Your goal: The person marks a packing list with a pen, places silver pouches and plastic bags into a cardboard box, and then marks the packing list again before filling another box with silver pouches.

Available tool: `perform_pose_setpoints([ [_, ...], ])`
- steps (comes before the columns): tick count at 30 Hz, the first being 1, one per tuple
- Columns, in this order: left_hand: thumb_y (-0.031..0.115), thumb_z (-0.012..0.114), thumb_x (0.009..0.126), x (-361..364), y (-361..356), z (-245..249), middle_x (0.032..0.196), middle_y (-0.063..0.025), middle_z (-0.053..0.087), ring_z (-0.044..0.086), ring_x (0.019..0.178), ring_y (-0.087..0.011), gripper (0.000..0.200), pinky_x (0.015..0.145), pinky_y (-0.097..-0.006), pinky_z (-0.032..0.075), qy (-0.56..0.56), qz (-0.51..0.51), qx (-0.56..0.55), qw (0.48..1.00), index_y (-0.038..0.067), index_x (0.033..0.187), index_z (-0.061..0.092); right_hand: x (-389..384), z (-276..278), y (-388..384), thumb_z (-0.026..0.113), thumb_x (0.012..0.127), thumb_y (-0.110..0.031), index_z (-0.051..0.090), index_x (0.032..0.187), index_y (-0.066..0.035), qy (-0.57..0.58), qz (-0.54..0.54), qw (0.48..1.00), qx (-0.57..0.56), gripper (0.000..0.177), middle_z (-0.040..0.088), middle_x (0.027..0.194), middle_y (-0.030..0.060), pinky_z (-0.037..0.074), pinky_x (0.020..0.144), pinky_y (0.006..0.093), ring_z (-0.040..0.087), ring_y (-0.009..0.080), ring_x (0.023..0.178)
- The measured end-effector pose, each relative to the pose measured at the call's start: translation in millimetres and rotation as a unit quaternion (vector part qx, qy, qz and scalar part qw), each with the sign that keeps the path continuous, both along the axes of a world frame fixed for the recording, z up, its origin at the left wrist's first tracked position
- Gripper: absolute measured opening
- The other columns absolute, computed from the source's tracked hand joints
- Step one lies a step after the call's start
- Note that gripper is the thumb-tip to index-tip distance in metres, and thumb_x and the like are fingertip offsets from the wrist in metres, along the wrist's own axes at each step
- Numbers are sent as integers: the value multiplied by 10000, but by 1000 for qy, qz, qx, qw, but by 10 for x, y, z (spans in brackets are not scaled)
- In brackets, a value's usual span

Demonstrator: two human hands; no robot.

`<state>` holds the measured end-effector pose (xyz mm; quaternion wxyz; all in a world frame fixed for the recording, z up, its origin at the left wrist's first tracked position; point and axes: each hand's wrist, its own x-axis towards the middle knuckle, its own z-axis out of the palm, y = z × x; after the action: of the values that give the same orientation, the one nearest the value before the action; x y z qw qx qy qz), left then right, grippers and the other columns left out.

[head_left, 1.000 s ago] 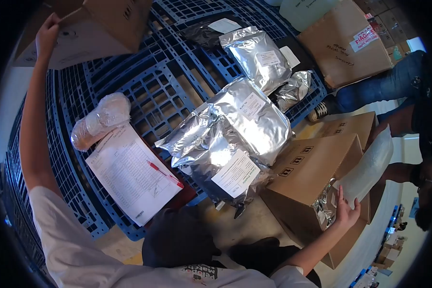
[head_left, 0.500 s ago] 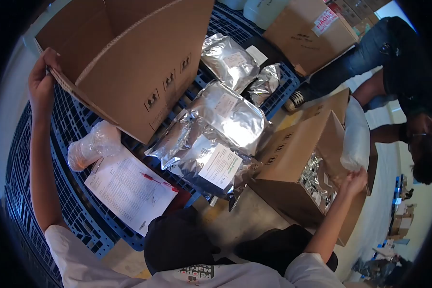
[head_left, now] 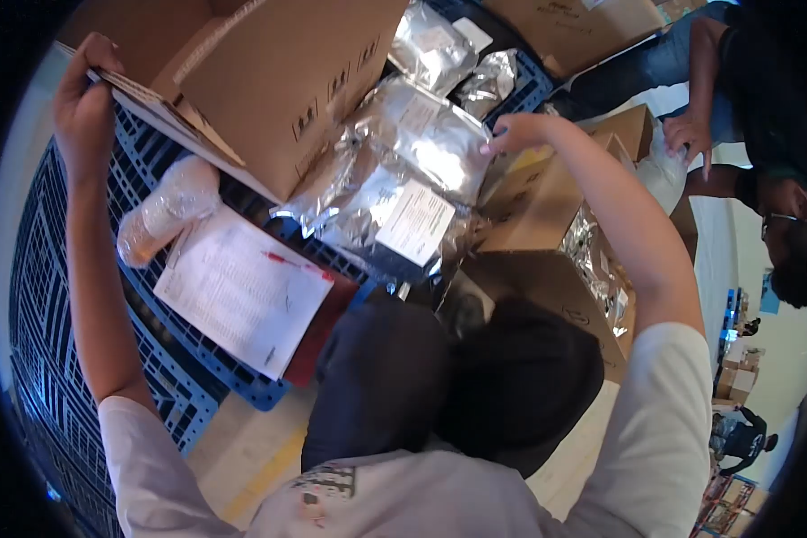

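Note:
My left hand (head_left: 85, 99) is closed on the edge of a large open cardboard box (head_left: 278, 81) at the upper left. Over the right edge of the silver foil bags, my right hand (head_left: 516, 136) reaches out with its fingers apart, holding nothing. Beneath it lies a shiny foil bag (head_left: 430, 134); a second foil bag with a white label (head_left: 415, 222) lies nearer to me. A second cardboard box (head_left: 533, 202) with foil packs (head_left: 592, 255) inside stands below my right forearm.
Papers (head_left: 242, 282) with a red pen and a bubble-wrapped item (head_left: 166, 211) lie on the blue pallet (head_left: 175, 399). A co-worker (head_left: 744, 90) at the right has a hand on a clear plastic bag (head_left: 659, 175). Another box (head_left: 574, 36) stands at the top.
My right hand has let go of the clear plastic bag and moved up and left to the foil bags. The co-worker's hand is now on the plastic bag. The large box has shifted upward in view.

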<state>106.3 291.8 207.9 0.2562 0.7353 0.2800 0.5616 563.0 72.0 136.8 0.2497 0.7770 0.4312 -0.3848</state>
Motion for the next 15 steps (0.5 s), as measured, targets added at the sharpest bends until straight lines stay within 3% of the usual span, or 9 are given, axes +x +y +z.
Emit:
perform_pose_setpoints([
  [1,-53,378,777,-92,49,8,896,-63,568,549,893,-131,259,923,-298,406,55,-34,84,994,-2,925,584,22,-64,-7,660,681,-644,478,1248,-45,33,60,997,-24,845,554,1178,141,496,789,417,571,256,1011],
  [3,-49,377,782,-228,106,-57,902,-65,575,554,908,-138,268,947,-308,395,40,-53,69,995,-2,940,588,83,-259,-5,675,644,-675,360,1340,-18,72,-6,997,-11,1007,476,1290,174,449,881,478,490,298,1158],
  [5,-43,376,789,-348,141,-75,948,-74,589,556,978,-157,276,988,-333,371,32,-93,80,992,-4,956,592,96,-404,-83,693,624,-683,252,1396,-16,159,-194,968,-2,1112,329,1418,196,337,979,563,326,320,1309],
  [6,-43,376,789,-359,110,-87,948,-74,589,556,978,-157,276,988,-333,371,30,-77,80,993,-4,956,592,213,-617,-148,707,639,-657,310,1375,-76,175,-251,952,15,1018,330,1402,143,338,964,570,326,276,1295],
  [8,-51,370,784,-320,49,-115,969,-87,581,546,1012,-154,260,983,-326,374,21,-53,89,994,-6,934,577,344,-757,-215,699,694,-609,438,1285,-148,226,-285,929,69,793,504,1182,77,397,904,521,484,215,1117],
  [9,21,470,877,-369,99,-166,1166,-111,590,543,1109,-205,197,997,-340,382,39,-64,74,994,31,1021,604,452,-821,-216,686,722,-588,486,1223,-168,241,-302,920,63,684,528,1053,37,412,878,488,518,181,1014],
  [11,20,476,874,-404,80,-199,1122,-97,590,533,1106,-204,152,1008,-345,363,38,-46,52,997,40,969,593,709,-1016,-134,651,795,-523,569,1132,-189,305,-345,886,56,482,591,866,-26,441,838,411,580,134,850],
  [13,1,501,850,-364,7,-55,983,-66,551,498,1092,-204,76,1028,-353,320,63,-90,48,993,65,822,532,612,-880,-69,614,831,-507,550,1177,-190,346,-325,880,28,474,629,1059,-7,466,817,386,585,157,946],
  [15,-9,508,836,-354,-31,-19,960,-60,526,483,1102,-204,93,1033,-358,308,84,-65,51,993,71,790,502,701,-1035,-52,597,820,-555,598,1082,-149,350,-325,878,26,483,664,944,-21,510,693,327,619,116,799],
])
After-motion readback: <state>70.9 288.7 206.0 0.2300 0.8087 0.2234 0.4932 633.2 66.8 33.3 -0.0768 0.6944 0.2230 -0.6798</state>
